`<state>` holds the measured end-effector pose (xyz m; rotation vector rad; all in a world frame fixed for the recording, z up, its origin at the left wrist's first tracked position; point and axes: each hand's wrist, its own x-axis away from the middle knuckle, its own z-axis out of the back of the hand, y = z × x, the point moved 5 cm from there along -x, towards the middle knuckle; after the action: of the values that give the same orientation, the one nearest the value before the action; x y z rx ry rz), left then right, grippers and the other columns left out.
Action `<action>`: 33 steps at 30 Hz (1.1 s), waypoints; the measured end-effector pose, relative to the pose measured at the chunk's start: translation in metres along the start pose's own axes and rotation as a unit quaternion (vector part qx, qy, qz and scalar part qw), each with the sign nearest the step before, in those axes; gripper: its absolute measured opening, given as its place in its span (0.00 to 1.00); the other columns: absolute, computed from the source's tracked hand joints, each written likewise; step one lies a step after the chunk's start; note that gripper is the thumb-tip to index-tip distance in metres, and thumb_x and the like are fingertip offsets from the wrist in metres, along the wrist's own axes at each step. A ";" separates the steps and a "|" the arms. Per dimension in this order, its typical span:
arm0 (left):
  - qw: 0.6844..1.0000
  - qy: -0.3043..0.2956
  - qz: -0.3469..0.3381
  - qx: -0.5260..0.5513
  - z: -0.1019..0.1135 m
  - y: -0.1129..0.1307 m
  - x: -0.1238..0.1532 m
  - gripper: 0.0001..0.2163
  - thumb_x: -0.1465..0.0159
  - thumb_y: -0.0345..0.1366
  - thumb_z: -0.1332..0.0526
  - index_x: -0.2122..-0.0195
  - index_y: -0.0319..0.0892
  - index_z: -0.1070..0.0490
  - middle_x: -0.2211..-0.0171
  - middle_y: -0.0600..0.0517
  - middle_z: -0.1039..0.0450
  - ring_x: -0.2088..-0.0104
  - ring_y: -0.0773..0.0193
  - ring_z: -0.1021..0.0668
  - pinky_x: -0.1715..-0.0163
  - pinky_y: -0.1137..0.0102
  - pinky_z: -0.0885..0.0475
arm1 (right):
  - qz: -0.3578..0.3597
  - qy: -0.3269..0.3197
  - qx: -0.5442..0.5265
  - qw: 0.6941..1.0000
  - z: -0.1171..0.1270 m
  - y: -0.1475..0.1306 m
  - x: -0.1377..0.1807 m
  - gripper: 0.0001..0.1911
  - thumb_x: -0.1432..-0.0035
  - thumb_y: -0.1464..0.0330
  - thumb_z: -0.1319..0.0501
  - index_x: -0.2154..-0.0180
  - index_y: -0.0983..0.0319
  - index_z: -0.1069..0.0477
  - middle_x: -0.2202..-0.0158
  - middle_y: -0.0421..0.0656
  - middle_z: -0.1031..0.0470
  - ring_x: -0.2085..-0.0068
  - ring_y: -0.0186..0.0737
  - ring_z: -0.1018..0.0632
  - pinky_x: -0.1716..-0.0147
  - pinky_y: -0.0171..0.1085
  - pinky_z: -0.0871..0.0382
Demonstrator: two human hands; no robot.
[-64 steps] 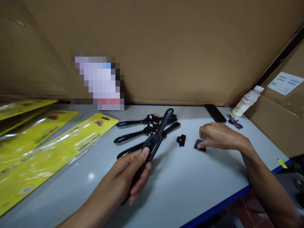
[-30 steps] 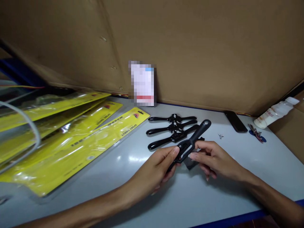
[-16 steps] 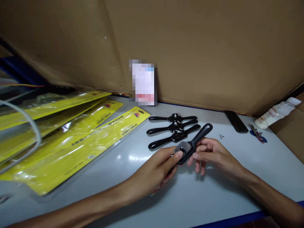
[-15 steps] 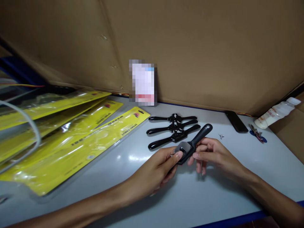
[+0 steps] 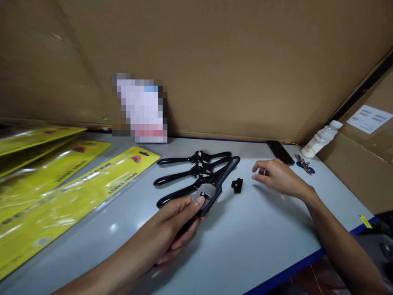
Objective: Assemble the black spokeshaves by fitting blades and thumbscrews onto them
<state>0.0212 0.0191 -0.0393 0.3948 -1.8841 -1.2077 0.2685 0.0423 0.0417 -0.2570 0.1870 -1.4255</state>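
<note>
While the left hand (image 5: 172, 223) is closed around the near handle of a black two-handled metal tool (image 5: 211, 186), its thumb presses a grey flat plate (image 5: 205, 191) at the tool's middle, and the far handle points up and away over the table. The right hand (image 5: 274, 176) hovers loosely open and empty, fingers spread, just right of a small black knob-shaped piece (image 5: 237, 185) lying on the grey tabletop (image 5: 245, 246). Three more black two-handled tools (image 5: 192, 172) lie side by side just beyond the held one. Yellow plastic-wrapped packaging cards (image 5: 61, 192) fill the left side. A black phone (image 5: 279, 152) and white plastic bottle (image 5: 321, 139) sit far right, near the cardboard wall (image 5: 215, 61). Bare tabletop lies between both forearms up to the blue near edge (image 5: 307, 262).
</note>
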 end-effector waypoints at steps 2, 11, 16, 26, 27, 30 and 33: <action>1.000 0.001 0.010 0.002 0.003 -0.005 -0.003 0.25 0.42 0.67 0.41 0.69 0.48 0.36 0.90 0.67 0.48 0.91 0.76 0.54 0.95 0.79 0.53 | 0.019 0.013 -0.004 1.000 -0.001 -0.001 -0.002 0.10 0.36 0.68 0.36 0.53 0.59 0.24 0.61 0.44 0.20 0.64 0.39 0.23 0.63 0.37 0.33; 1.000 -0.013 0.015 -0.024 -0.007 0.013 0.008 0.27 0.43 0.68 0.41 0.67 0.46 0.35 0.88 0.67 0.47 0.89 0.76 0.52 0.94 0.81 0.54 | 0.172 -0.064 -0.097 0.978 -0.037 -0.029 -0.003 0.20 0.41 0.75 0.33 0.47 0.59 0.25 0.44 0.47 0.27 0.48 0.45 0.25 0.50 0.43 0.31; 0.999 -0.036 0.000 -0.008 -0.010 0.017 0.009 0.26 0.41 0.65 0.40 0.71 0.46 0.39 0.85 0.66 0.45 0.88 0.77 0.50 0.93 0.81 0.50 | 0.096 -0.134 -0.141 0.976 -0.036 -0.019 -0.004 0.10 0.47 0.76 0.30 0.61 0.64 0.22 0.69 0.40 0.26 0.69 0.35 0.28 0.69 0.34 0.34; 0.992 -0.027 -0.020 -0.124 -0.012 0.016 0.008 0.23 0.38 0.64 0.47 0.68 0.46 0.37 0.87 0.66 0.46 0.90 0.75 0.49 0.94 0.82 0.50 | 0.210 -0.266 -0.223 0.914 -0.010 -0.038 0.021 0.05 0.37 0.67 0.34 0.64 0.63 0.20 0.69 0.39 0.25 0.69 0.32 0.28 0.68 0.33 0.36; 0.990 -0.022 -0.019 -0.137 -0.012 0.017 0.008 0.23 0.38 0.64 0.48 0.68 0.46 0.37 0.87 0.66 0.46 0.90 0.75 0.49 0.95 0.81 0.49 | 0.236 -0.259 -0.235 0.907 -0.003 -0.045 0.026 0.07 0.35 0.66 0.35 0.62 0.62 0.20 0.67 0.41 0.24 0.67 0.33 0.26 0.66 0.33 0.35; 0.988 -0.011 -0.013 -0.157 -0.014 0.018 0.008 0.23 0.39 0.64 0.50 0.69 0.47 0.40 0.87 0.66 0.46 0.90 0.75 0.48 0.95 0.81 0.49 | 0.266 -0.201 -0.266 0.904 0.013 -0.064 0.037 0.09 0.33 0.66 0.37 0.58 0.62 0.19 0.65 0.42 0.22 0.64 0.34 0.24 0.64 0.34 0.33; 0.987 -0.010 -0.007 -0.163 -0.015 0.017 0.007 0.25 0.40 0.66 0.50 0.71 0.47 0.42 0.88 0.65 0.44 0.90 0.75 0.46 0.94 0.81 0.49 | 0.221 -0.102 -0.284 0.927 0.015 -0.073 0.037 0.05 0.36 0.68 0.34 0.59 0.61 0.19 0.66 0.41 0.21 0.67 0.34 0.24 0.67 0.33 0.34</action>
<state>0.0320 0.0139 -0.0183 0.2174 -1.6635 -1.5035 0.2083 -0.0025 0.0783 -0.7866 0.4585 -0.8599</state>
